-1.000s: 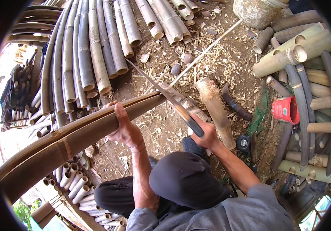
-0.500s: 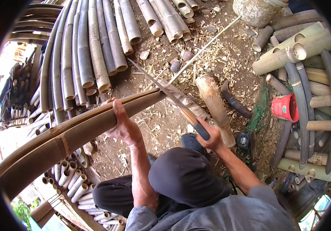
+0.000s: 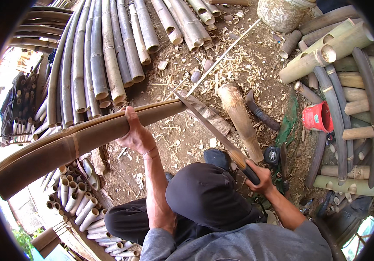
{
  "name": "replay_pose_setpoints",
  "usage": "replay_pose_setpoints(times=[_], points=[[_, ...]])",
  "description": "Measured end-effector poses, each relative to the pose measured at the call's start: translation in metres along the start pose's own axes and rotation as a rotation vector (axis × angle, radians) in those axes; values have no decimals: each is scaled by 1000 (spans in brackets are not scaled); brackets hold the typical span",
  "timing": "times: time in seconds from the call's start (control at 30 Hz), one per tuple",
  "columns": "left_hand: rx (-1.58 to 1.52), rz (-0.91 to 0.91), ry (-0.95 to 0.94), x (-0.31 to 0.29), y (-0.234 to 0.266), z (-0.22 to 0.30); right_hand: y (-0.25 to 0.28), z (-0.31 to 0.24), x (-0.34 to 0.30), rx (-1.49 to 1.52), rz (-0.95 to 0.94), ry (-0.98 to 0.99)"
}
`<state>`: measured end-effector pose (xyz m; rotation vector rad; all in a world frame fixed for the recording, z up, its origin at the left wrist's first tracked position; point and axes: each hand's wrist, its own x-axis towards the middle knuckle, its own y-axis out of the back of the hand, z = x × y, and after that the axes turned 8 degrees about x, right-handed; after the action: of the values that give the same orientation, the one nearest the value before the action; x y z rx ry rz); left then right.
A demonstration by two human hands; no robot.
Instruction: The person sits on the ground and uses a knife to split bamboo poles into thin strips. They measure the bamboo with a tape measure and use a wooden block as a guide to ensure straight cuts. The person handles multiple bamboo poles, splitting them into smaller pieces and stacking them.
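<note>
L hand point(image 3: 138, 138) is clasping bamboo point(image 3: 95, 137), R hand point(image 3: 263, 179) is gripping handle point(image 3: 248, 170), w/ blade point(image 3: 206, 124) poss. skidding twd L hand if bamboo's rolling.

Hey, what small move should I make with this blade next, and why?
Probably ease the long blade forward with the right hand: only the part near its tip crosses the end of the bamboo piece, which the left hand holds well away from the blade.

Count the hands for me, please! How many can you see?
2: the left hand grips the long bamboo piece, and the right hand holds the long-bladed tool. None seem hidden.
</note>
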<state>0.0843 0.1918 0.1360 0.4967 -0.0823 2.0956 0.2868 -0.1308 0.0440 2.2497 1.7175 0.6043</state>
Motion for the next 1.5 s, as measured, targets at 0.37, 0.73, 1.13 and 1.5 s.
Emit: replay_pose_setpoints(times=[0.37,0.73,1.13,1.5], points=[[-78,21,23,0,3,4,-57,13,91,88,146,68],[53,-97,-59,46,9,8,62,-66,-54,-42,176,-89],[410,-1083,-188,66,26,44,165,105,2,-881,82,21],[714,-1498,-179,-16,144,-166,136,115,-30,-742,151,-337]])
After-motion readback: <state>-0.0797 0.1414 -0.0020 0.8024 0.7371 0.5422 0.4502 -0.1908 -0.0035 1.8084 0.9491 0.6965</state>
